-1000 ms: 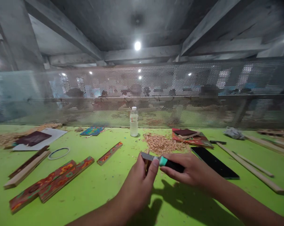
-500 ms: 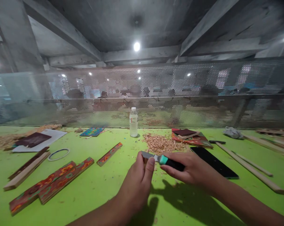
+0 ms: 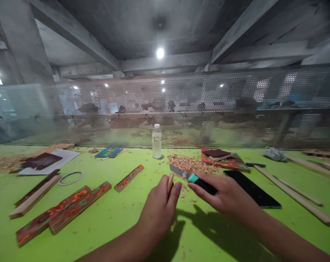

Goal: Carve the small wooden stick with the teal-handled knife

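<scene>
My left hand (image 3: 158,209) is closed round a short wooden stick (image 3: 170,181), whose pale tip pokes up above the fingers. My right hand (image 3: 225,196) grips a knife (image 3: 191,177) with a black and teal handle; its blade points up and left, just clear of the stick's tip. Both hands hover over the green table (image 3: 121,222) near its middle. A pile of wood shavings (image 3: 191,165) lies just beyond the blade.
Painted wooden strips (image 3: 63,211) and plain slats (image 3: 34,196) lie at left, with a ring (image 3: 70,178). A plastic bottle (image 3: 156,141) stands at the back by a mesh screen. A black slab (image 3: 252,189) and long wooden sticks (image 3: 290,194) lie at right.
The knife blade has swung off the stick, from lying across its tip to pointing up and away. My left thumb has slid down from the blade.
</scene>
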A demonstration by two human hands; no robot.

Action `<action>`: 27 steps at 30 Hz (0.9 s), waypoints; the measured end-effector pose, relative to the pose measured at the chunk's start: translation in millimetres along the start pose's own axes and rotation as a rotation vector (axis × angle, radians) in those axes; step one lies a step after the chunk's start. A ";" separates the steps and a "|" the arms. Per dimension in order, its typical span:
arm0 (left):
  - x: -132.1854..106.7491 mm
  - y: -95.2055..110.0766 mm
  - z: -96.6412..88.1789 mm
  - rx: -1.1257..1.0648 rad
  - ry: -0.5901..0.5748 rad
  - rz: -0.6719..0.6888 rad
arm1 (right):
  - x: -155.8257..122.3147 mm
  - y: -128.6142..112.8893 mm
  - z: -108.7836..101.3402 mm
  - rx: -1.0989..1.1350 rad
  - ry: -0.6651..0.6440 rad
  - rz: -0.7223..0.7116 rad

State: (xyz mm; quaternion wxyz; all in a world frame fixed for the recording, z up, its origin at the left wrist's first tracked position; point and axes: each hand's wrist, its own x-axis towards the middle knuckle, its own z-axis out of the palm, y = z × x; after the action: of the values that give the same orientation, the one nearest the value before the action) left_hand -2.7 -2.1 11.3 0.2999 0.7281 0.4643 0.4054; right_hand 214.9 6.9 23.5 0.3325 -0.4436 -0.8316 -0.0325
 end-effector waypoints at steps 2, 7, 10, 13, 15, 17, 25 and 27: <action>-0.8 0.1 0.7 0.000 0.000 0.002 | 1.6 1.9 -3.5 0.012 0.030 0.007; -2.9 1.8 1.7 -0.015 -0.024 -0.009 | 5.9 4.6 -7.1 0.087 -0.141 -0.076; -3.5 0.6 2.7 -0.003 -0.036 -0.026 | 5.8 2.2 -4.3 0.111 -0.199 -0.123; -3.2 -0.8 3.6 -0.001 -0.031 -0.027 | 3.2 -2.7 -1.1 0.072 -0.172 -0.097; -2.4 -1.0 3.4 -0.007 -0.020 -0.025 | 0.3 -6.4 1.3 0.027 -0.142 -0.076; -1.5 -0.9 2.7 -0.015 -0.014 -0.019 | -2.8 -9.0 3.6 -0.006 -0.104 -0.057; 0.5 -3.8 2.9 0.000 -0.013 0.007 | -0.7 -2.4 -6.3 -0.003 0.052 0.079; 0.2 -5.5 3.5 -0.003 -0.028 0.004 | 1.8 -1.3 -8.5 0.033 -0.020 0.047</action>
State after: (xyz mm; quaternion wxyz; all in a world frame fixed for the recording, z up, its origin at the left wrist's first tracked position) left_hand -2.0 0.1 5.2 0.3065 0.7343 0.4579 0.3965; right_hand 217.7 4.5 31.4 0.3323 -0.4578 -0.8246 -0.0065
